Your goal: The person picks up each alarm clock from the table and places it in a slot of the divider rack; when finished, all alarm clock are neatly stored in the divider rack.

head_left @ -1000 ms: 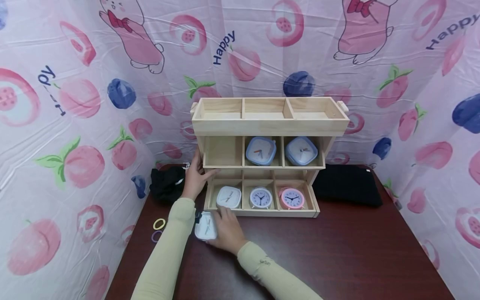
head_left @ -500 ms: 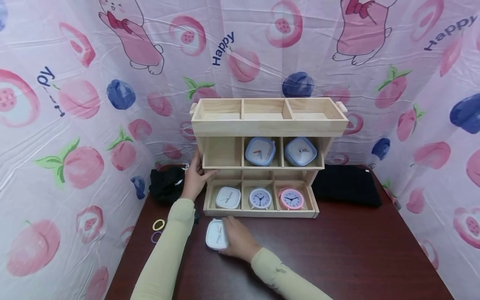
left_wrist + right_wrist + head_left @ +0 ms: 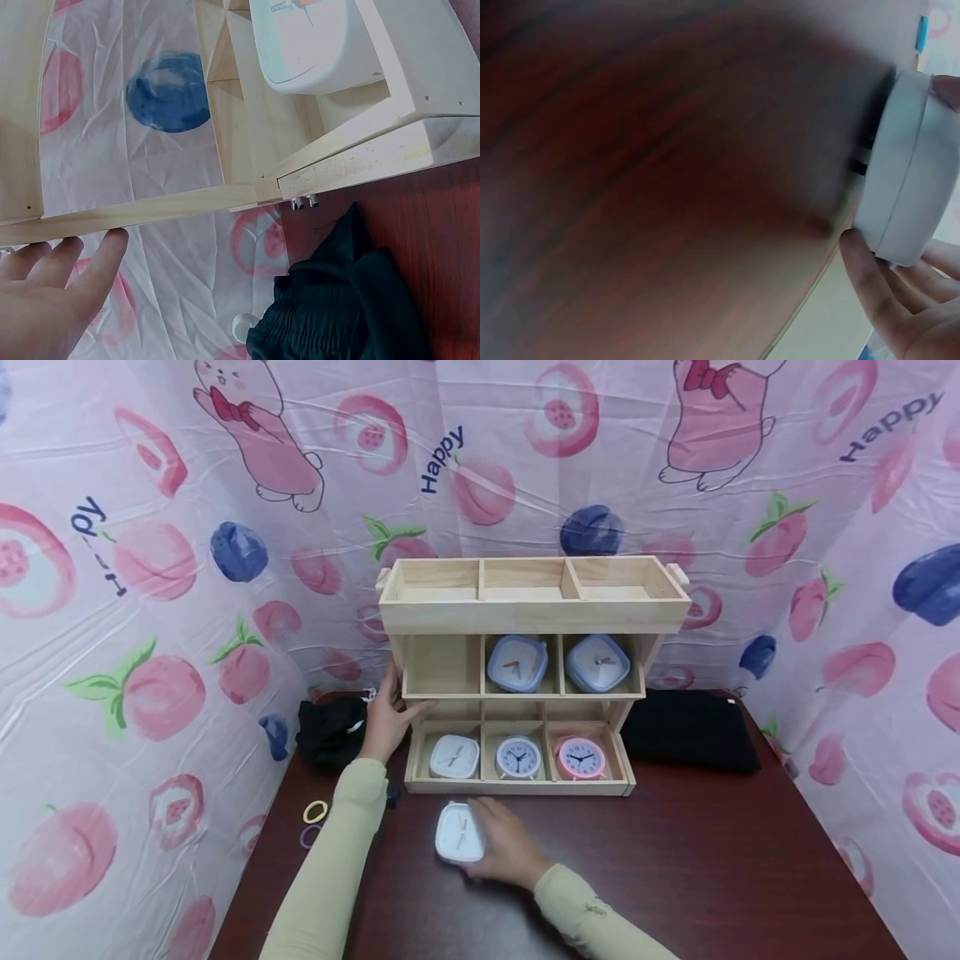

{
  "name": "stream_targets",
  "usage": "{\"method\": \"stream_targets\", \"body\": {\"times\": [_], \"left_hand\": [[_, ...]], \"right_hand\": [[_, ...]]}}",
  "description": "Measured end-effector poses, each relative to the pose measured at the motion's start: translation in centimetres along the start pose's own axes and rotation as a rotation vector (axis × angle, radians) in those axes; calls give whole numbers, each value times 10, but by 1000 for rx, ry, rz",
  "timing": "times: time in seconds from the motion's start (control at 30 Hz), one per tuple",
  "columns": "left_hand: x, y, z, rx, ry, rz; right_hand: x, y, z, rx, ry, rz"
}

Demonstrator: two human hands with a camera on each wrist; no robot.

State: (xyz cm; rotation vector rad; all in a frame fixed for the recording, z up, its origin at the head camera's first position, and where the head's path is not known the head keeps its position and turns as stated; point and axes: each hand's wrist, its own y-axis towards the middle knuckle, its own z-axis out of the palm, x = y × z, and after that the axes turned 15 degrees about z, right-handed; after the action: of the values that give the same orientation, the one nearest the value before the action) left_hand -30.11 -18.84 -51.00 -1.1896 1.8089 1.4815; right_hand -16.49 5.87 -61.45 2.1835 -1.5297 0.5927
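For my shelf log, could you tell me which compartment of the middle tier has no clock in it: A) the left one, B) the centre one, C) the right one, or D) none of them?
A: in the head view the middle tier's left compartment shows only bare wood, while blue clocks sit in the centre and right ones.

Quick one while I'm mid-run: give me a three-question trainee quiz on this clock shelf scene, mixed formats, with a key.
1. True or false: the right hand grips a white square clock on the table, in front of the wooden shelf.
2. Multiple choice: which compartment of the shelf's middle row holds no clock? A left, B centre, C right.
3. Fill in: the left hand rests against the shelf's ____ side.

Key
1. True.
2. A: the left compartment is bare; blue clocks fill the other two.
3. Left, at the end of the middle tier.
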Motion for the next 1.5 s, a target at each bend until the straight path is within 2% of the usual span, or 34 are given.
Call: {"method": "stream_targets", "body": {"times": [0.2,0.33,0.47,0.7,0.8,0.9,1.1,1.3,1.5], "left_hand": [[2,0,-1,-6,12,-8],[3,1,-2,-5,14,-1],[4,1,-4,-3,13,6],[4,1,-4,4,8,-4],[4,1,-4,1,7,4],[5,1,-4,-1,6,10],[2,0,-4,-7,-4,11],[0,0,-2,5,36,6],[-1,1,0,3,49,17]], "right_hand": [[-6,-2,-10,-52,-10,-68],[-3,5,-27,-127,-10,-151],[9,19,-52,-209,1,-227],[39,57,-98,-321,34,-302],[52,78,-116,-369,68,-288],[63,98,-128,-410,119,-228],[77,135,-137,-490,150,-137],[84,159,-139,-482,110,-121],[86,172,-140,-436,-5,-94]]}}
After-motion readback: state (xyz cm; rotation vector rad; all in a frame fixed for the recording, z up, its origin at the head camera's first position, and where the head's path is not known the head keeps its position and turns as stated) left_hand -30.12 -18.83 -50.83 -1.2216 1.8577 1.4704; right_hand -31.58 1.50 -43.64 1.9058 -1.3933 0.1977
